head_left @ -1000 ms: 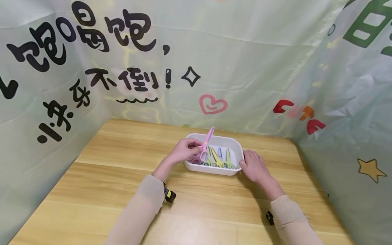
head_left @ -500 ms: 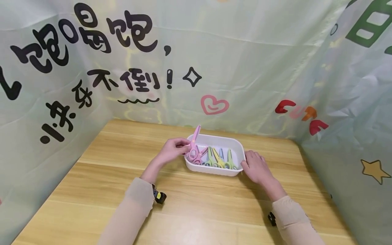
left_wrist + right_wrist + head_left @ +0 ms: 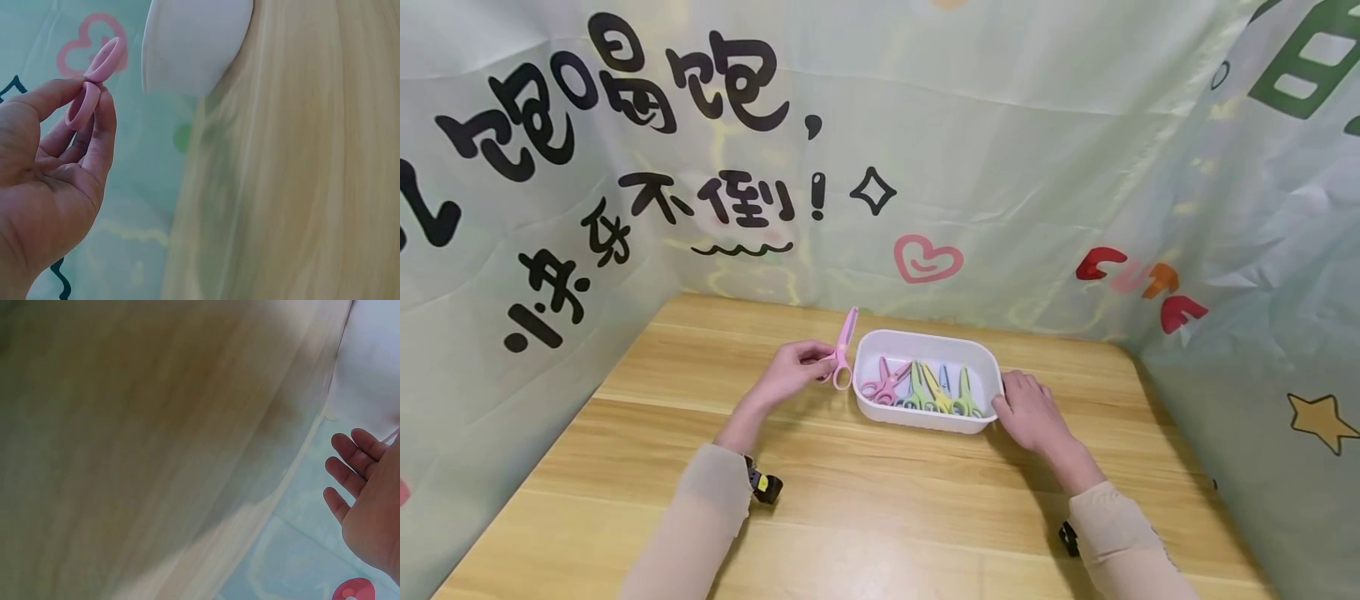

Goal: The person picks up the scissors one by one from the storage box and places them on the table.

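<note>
My left hand (image 3: 793, 369) pinches pink scissors (image 3: 844, 342) by their handles, just left of the white tray (image 3: 925, 337). The blades point up in the head view. From the left wrist, both pink finger loops (image 3: 84, 106) show between thumb and fingers, apart from the tray. My right hand (image 3: 1030, 408) rests against the tray's right end; its fingers (image 3: 347, 478) look fairly straight in the right wrist view, and the thumb is out of sight there. Inside the tray lie another pair of pink scissors (image 3: 886, 387), yellow scissors (image 3: 937, 387), green scissors (image 3: 966, 396) and a blue blade (image 3: 944, 379).
The tray stands on a wood-grain table (image 3: 865, 500), near its back edge. A printed cloth (image 3: 1000, 167) with black characters hangs behind and along both sides. Each wrist carries a small black camera, such as the left wrist camera (image 3: 766, 486).
My left hand has moved left, carrying the pink scissors from above the tray to beyond its left rim. The right hand has stayed at the tray's right end.
</note>
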